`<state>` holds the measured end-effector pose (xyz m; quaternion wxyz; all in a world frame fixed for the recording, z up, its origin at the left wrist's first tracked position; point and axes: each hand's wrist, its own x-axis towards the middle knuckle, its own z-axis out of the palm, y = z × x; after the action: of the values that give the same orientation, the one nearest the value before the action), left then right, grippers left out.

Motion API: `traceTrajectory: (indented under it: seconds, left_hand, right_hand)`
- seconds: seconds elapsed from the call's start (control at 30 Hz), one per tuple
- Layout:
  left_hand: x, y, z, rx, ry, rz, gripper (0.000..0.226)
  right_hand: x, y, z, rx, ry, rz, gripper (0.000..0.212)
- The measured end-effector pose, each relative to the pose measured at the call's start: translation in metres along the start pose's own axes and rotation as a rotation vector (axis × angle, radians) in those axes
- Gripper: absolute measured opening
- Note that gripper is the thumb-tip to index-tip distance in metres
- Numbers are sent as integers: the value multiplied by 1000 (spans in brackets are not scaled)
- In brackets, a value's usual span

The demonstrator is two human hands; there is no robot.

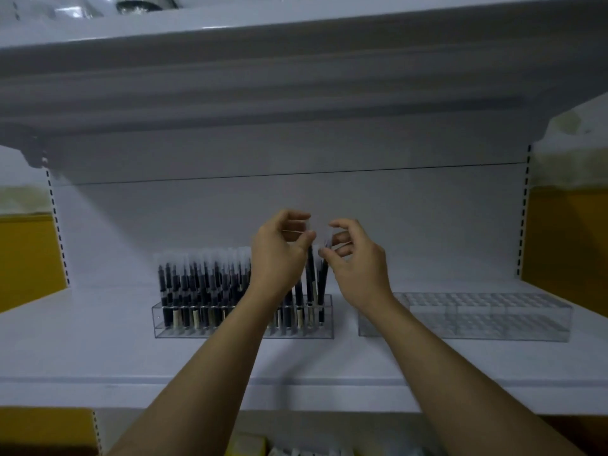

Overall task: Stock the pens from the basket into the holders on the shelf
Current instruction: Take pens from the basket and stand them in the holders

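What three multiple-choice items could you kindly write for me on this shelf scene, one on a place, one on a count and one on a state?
1. Where are the left hand and the right hand working?
A. At the right end of the pen-filled holder
B. At its left end
C. On the shelf above

2. How many clear holders stand on the shelf?
A. One
B. Two
C. Four

3. What state is the right-hand holder in?
A. Full of pens
B. Half full
C. Empty

Answers:
1 A, each hand pinches a pen standing at that end.
2 B, one holder is packed with dark pens and a second stands beside it.
3 C, its holes show no pens.
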<state>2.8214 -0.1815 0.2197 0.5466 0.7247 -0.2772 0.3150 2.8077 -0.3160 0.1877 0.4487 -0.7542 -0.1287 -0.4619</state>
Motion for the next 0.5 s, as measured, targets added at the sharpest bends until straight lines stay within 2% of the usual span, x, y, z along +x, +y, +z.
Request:
traceTrajectory:
  seconds: [0.13, 0.27, 0.37, 0.5]
  left_hand:
    - [5, -4, -3, 34, -9, 38, 17]
    - [4, -8, -2, 36, -18, 77, 18]
    - [5, -5, 2, 61, -49, 93, 20]
    - [5, -5, 0, 81, -41, 90, 19]
  right_hand:
    - [-10, 9, -1, -80, -105, 50, 41]
    - [-25, 15, 2, -213, -161, 6, 63]
    - [-30, 18, 4, -224, -208, 14, 76]
    - [-29, 23, 4, -227, -258, 33, 73]
